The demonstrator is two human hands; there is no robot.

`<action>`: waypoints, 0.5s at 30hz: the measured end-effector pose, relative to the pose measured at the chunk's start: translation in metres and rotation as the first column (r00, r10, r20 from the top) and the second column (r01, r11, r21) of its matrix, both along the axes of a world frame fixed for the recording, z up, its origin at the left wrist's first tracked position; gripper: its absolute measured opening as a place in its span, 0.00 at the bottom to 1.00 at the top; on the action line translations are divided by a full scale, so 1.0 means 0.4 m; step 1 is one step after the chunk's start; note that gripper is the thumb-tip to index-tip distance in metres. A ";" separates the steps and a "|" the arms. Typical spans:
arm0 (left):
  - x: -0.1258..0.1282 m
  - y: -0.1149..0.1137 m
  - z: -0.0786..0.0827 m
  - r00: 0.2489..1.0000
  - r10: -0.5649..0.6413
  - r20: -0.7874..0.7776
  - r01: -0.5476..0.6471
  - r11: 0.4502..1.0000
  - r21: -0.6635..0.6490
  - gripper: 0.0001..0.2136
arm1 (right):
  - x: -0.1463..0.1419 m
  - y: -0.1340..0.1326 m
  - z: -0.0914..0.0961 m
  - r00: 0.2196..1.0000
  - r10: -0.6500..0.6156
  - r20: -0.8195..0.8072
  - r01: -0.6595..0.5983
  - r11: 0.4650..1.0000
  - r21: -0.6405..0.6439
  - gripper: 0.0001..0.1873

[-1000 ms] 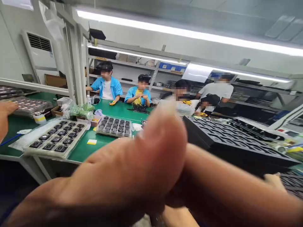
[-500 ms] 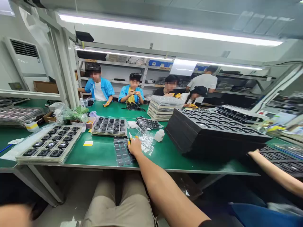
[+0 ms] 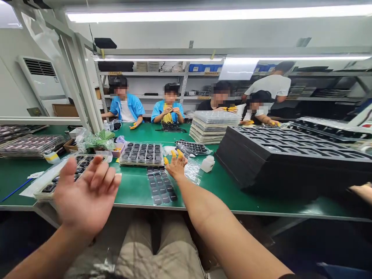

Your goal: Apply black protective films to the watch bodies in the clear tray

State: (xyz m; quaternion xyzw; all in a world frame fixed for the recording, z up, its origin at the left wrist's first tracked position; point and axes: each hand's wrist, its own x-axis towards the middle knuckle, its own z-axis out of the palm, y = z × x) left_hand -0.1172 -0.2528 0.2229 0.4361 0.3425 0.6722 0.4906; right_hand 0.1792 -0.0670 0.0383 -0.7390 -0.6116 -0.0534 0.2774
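Note:
My left hand [image 3: 87, 190] is raised in front of the bench, palm turned up and fingers loosely apart, with nothing in it. It hides part of a tray [image 3: 43, 195] of black square parts at the left. My right hand [image 3: 177, 166], with yellow finger cots on several fingers, reaches over the green bench with its fingers spread. I see nothing held in it. Just left of it lies a clear sheet of dark square labels [image 3: 162, 189]. A crumpled clear plastic bag [image 3: 193, 170] lies by its right side. Ahead is a filled clear tray [image 3: 141, 155].
A small white bottle [image 3: 207, 164] stands right of the bag. A tall stack of black foam trays [image 3: 261, 170] fills the right side. Behind is a stack of clear trays [image 3: 213, 126]. Several co-workers sit across the bench [image 3: 139, 133]; another person's hand [image 3: 363, 192] shows far right.
My left hand has come up into view from the lower left. My right hand has moved off the label sheet, forward and right, and its fingers have spread. The view has shifted.

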 end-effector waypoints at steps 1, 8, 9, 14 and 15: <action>0.017 0.055 -0.009 0.999 0.034 0.037 -0.033 0.999 -0.042 0.20 | 0.009 0.022 0.014 1.000 -0.020 0.005 0.019 0.999 0.026 0.30; 0.040 0.527 -0.013 0.884 0.391 -0.259 -0.442 0.878 -0.183 0.27 | 0.112 0.153 0.118 0.991 -0.135 0.010 0.130 0.969 0.211 0.38; 0.024 0.571 0.001 0.831 0.414 -0.371 -0.493 0.857 -0.147 0.29 | 0.133 0.165 0.130 0.990 -0.143 0.010 0.137 0.962 0.236 0.38; -0.074 0.689 0.095 0.676 0.310 -0.668 -0.421 0.907 -0.006 0.42 | 0.241 0.221 0.181 0.976 -0.216 -0.001 0.200 0.904 0.378 0.35; -0.092 0.700 0.112 0.669 0.310 -0.676 -0.406 0.914 0.018 0.43 | 0.259 0.231 0.191 0.971 -0.238 -0.006 0.222 0.896 0.386 0.33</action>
